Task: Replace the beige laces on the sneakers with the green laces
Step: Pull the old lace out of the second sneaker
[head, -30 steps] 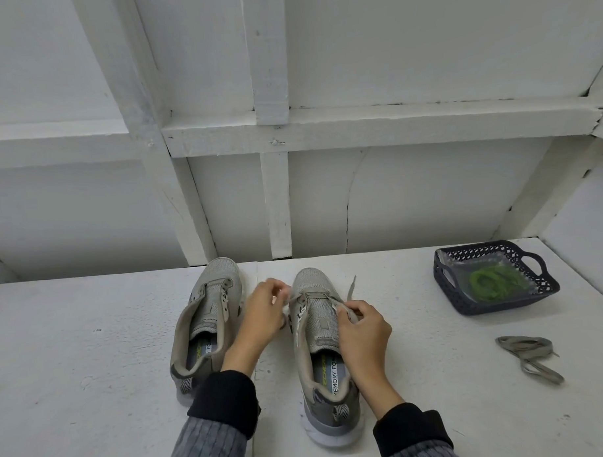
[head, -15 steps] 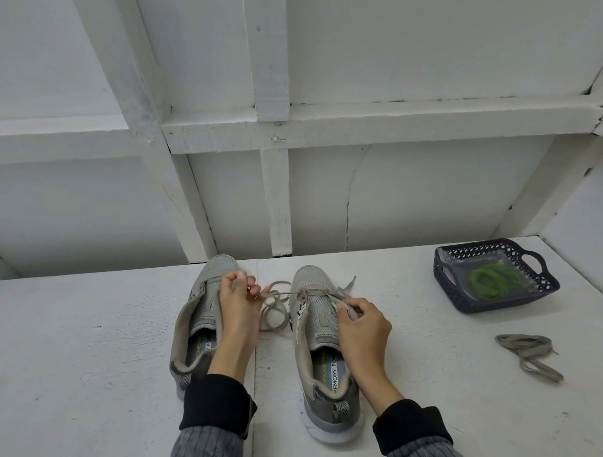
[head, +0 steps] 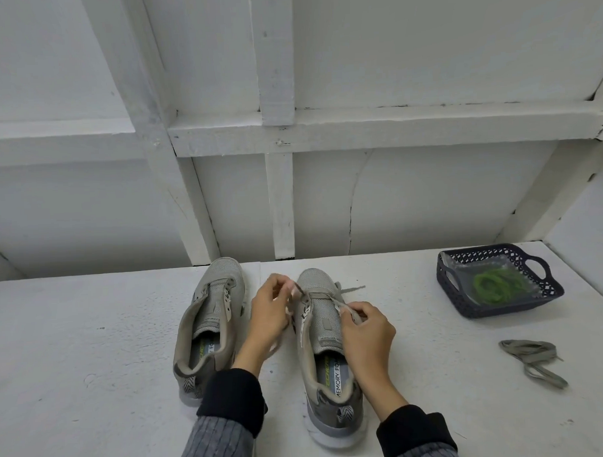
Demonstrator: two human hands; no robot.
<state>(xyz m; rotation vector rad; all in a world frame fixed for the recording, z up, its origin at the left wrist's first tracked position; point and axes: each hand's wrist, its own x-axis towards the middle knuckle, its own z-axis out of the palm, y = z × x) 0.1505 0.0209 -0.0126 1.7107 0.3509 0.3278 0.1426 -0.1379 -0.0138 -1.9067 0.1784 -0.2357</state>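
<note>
Two hands, the left hand [head: 267, 318] and right hand [head: 367, 332], each pinch the beige flat lace [head: 333, 300] of the grey mesh sneaker [head: 327, 357] whose insole reads "MEMORY FO".

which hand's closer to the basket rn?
Right. The right hand sits on the right sneaker, with bare table between it and the basket. The left hand is farther, at that sneaker's far side.

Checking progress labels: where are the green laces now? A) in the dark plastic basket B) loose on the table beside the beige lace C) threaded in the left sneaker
A: the coiled green laces lie inside the dark perforated plastic basket, untouched by either hand.
</note>
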